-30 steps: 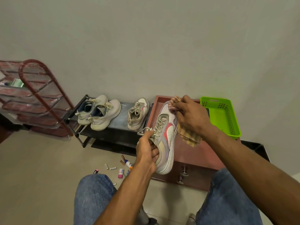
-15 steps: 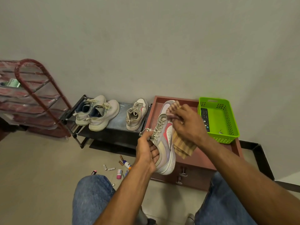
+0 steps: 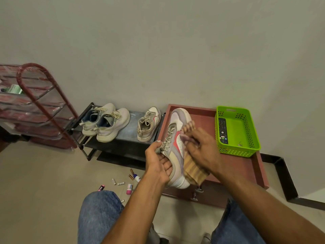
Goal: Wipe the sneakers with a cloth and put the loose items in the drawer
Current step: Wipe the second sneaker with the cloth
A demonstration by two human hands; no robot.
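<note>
A brown drawer unit carries a green basket. Above its top, the left hand grips a sneaker by the heel, while the right hand clutches a striped cloth against its side. Small loose items lie on the floor.

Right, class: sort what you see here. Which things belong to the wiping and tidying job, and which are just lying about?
Part of the job:
held sneaker
striped cloth
left hand
right hand
matching sneaker
pale sneaker pair
loose items on the floor
drawer cabinet

Just lying about:
green basket
remote
red rack
</note>
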